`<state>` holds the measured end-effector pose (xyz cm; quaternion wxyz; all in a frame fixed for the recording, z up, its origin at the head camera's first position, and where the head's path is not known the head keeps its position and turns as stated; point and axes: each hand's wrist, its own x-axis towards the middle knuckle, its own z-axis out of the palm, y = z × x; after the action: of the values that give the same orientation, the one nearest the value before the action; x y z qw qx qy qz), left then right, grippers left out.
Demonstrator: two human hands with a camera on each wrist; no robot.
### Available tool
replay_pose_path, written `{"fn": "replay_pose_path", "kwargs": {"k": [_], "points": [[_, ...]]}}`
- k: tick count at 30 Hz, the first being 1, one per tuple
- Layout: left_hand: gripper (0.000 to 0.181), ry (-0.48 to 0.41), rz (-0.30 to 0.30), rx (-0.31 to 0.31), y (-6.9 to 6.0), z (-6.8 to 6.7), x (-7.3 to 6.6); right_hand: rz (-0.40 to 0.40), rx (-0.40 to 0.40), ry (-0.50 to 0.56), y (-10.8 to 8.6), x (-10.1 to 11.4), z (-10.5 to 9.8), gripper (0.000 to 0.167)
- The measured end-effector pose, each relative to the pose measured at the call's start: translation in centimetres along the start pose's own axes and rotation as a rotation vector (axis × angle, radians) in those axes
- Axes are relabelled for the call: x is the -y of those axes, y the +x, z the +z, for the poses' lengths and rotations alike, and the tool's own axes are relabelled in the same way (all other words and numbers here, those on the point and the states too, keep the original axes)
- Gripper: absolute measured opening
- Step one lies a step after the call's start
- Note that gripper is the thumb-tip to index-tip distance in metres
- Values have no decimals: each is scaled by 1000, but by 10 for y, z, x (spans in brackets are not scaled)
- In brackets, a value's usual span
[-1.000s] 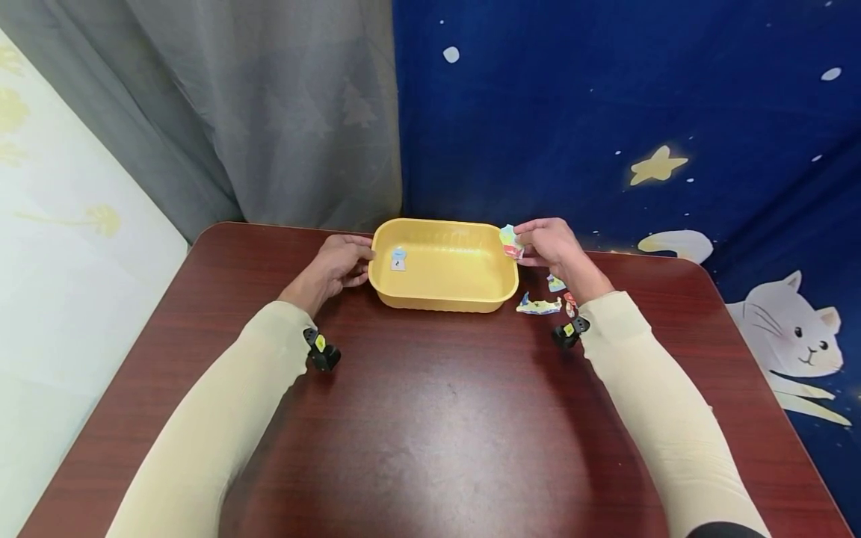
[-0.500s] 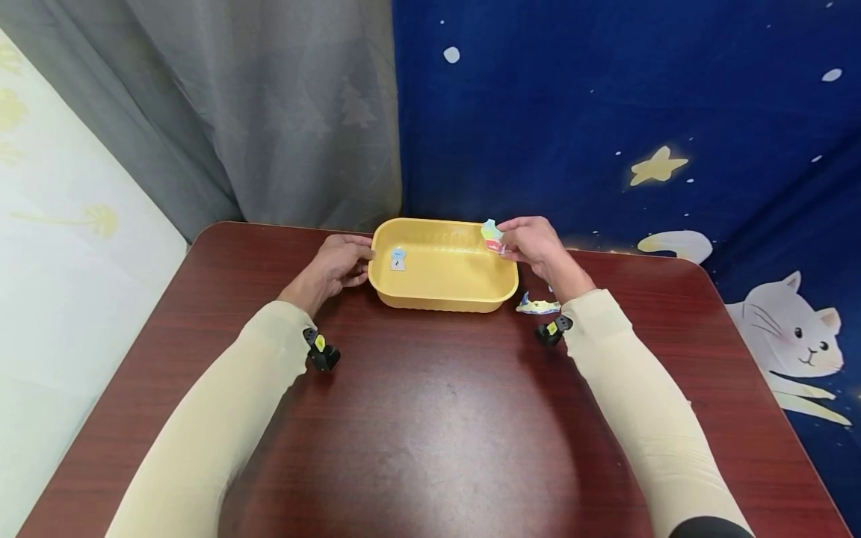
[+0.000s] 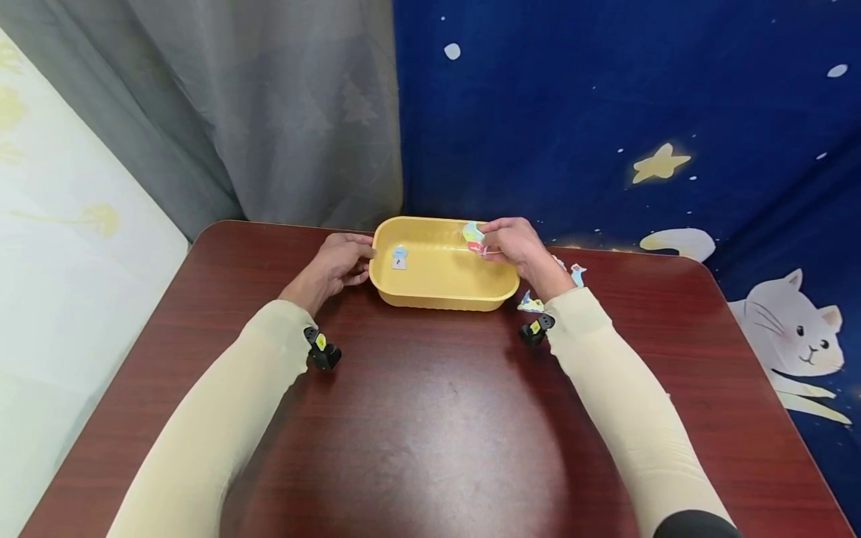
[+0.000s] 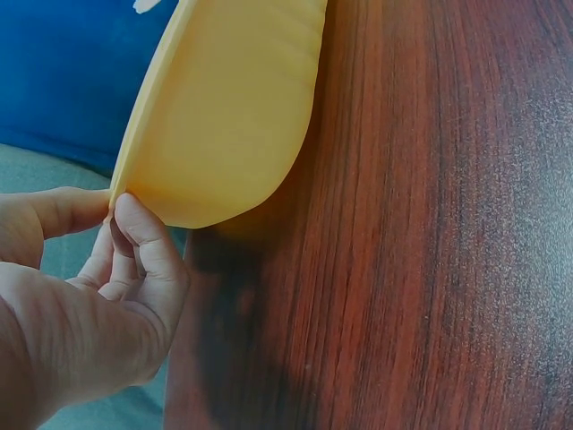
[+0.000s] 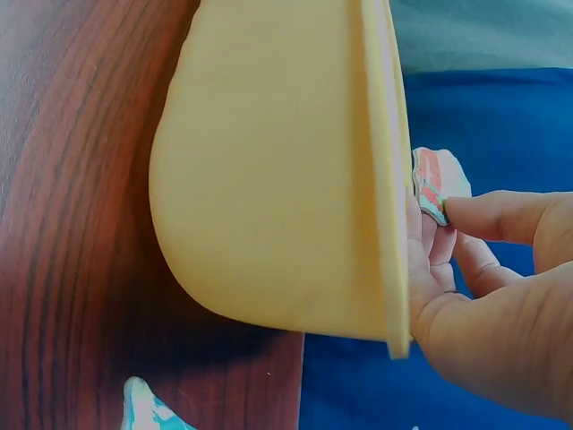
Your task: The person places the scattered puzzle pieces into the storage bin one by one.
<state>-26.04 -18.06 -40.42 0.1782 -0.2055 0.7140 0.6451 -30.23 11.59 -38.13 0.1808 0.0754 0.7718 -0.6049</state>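
Over the tray at two o'clock, the right hand is pinching a piece, probably light, stiff and best held edgewise, while the left hand is pinching the rim at nine.

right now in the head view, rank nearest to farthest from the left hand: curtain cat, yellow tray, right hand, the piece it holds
1. Yellow tray: the left hand grips its left end
2. Piece: over the tray's right half, pinched
3. Right hand: at the tray's right end
4. Curtain cat: far off to the right
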Motion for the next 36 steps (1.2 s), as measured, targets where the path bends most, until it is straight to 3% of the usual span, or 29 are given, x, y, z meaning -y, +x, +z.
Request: {"fn": "replay_pose_path", "kwargs": {"k": [11, 36], "points": [[39, -10, 10, 11, -1, -1, 1, 6, 28, 31, 9, -4, 17, 32], [37, -6, 9, 13, -2, 0, 0, 37, 93, -25, 22, -10, 62, 30]]}}
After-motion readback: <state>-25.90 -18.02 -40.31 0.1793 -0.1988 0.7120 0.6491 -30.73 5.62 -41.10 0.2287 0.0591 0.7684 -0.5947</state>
